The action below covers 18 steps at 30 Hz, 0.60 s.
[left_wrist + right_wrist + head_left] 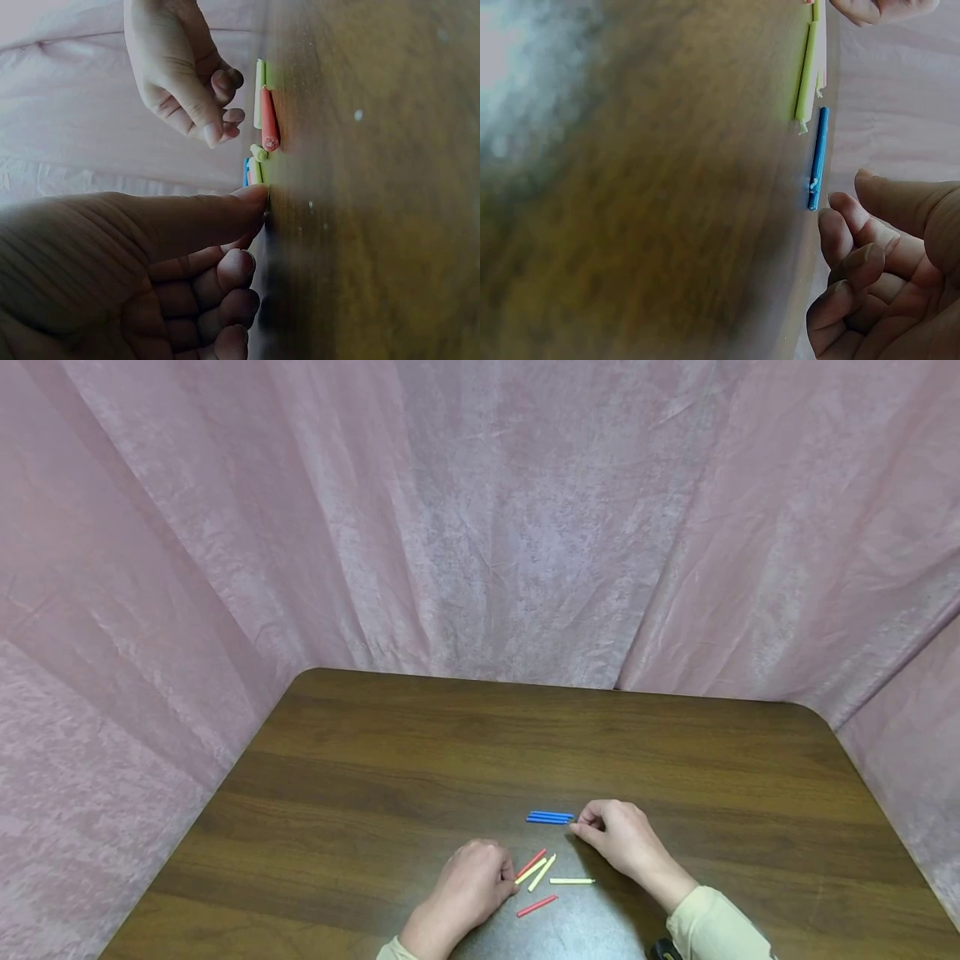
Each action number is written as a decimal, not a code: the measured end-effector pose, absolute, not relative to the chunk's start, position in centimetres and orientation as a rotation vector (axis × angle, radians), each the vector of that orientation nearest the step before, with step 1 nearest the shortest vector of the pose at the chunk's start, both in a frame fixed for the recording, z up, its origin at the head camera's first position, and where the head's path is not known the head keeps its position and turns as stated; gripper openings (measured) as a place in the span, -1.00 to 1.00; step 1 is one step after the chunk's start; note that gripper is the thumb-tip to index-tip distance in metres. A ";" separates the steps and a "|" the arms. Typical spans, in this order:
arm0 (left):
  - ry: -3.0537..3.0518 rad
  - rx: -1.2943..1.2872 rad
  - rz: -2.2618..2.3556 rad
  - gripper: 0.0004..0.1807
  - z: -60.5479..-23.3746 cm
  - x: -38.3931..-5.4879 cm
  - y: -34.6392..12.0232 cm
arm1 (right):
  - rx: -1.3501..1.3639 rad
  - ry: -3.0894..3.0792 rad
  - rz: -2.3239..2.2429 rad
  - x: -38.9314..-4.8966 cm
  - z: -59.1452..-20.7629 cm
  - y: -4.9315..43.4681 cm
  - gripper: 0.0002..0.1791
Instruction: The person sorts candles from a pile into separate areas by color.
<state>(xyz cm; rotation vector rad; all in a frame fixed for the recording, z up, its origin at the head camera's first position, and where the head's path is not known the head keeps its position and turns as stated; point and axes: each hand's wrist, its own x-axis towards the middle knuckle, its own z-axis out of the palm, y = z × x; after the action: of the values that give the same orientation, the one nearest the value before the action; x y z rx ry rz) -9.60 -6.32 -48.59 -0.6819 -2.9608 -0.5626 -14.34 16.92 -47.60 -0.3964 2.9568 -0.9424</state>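
Worktop point(375, 760) carries blue candles point(550, 817) at nine o'clock from the right hand point(621, 835), loosely parted and empty; yellow candles point(542, 873) and red candles point(537, 907) around three o'clock from the left hand point(472, 878), curled, grip unclear.

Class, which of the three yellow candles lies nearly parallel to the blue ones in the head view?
The rightmost yellow candle, lying crosswise like the blue candles; the other two yellow candles slant, closer to the left hand.
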 end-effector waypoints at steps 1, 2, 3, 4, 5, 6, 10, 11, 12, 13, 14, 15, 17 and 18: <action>-2.960 -0.683 -0.560 -0.70 -48.6 -9.6 -6.3 | -0.393 2.957 -0.941 -14.3 -47.6 16.9 -0.73; -2.959 -0.684 -0.558 -0.69 -48.6 -9.6 -6.3 | -0.388 2.955 -0.939 -14.2 -47.6 16.9 -0.73; -2.957 -0.685 -0.554 -0.69 -48.6 -9.6 -6.3 | -0.386 2.954 -0.938 -14.2 -47.6 16.9 -0.73; -2.955 -0.686 -0.552 -0.68 -48.6 -9.6 -6.3 | -0.385 2.952 -0.937 -14.1 -47.6 16.9 -0.73; -2.951 -0.688 -0.547 -0.67 -48.5 -9.6 -6.3 | -0.383 2.952 -0.936 -14.0 -47.6 16.9 -0.73; -2.948 -0.691 -0.545 -0.67 -48.5 -9.6 -6.3 | -0.382 2.951 -0.936 -14.0 -47.6 17.0 -0.74; -2.922 -0.708 -0.528 -0.64 -48.6 -9.7 -6.3 | -0.385 2.951 -0.943 -13.7 -47.5 17.0 -0.76; -2.914 -0.713 -0.523 -0.64 -48.6 -9.7 -6.3 | -0.386 2.951 -0.945 -13.6 -47.5 17.1 -0.76; -2.908 -0.718 -0.520 -0.64 -48.7 -9.8 -6.3 | -0.387 2.949 -0.947 -13.5 -47.5 17.1 -0.76; -2.902 -0.723 -0.515 -0.63 -48.7 -9.8 -6.4 | -0.388 2.950 -0.949 -13.5 -47.5 17.1 -0.76; -2.896 -0.725 -0.513 -0.63 -48.7 -9.8 -6.4 | -0.387 2.949 -0.950 -13.4 -47.5 17.1 -0.76; -2.894 -0.727 -0.509 -0.63 -48.8 -9.8 -6.4 | -0.386 2.950 -0.950 -13.3 -47.5 17.1 -0.75; -2.890 -0.728 -0.504 -0.63 -48.8 -9.8 -6.4 | -0.384 2.943 -0.955 -13.2 -47.5 17.2 -0.75; -2.889 -0.727 -0.504 -0.63 -48.9 -9.8 -6.4 | -0.382 2.941 -0.957 -13.1 -47.5 17.1 -0.74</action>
<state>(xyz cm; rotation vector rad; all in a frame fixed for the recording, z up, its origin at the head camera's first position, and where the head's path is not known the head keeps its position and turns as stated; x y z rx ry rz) -9.85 -6.43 -48.87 -0.7265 -2.8893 -0.5038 -13.11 17.14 -47.48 -0.3818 2.9406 -0.9569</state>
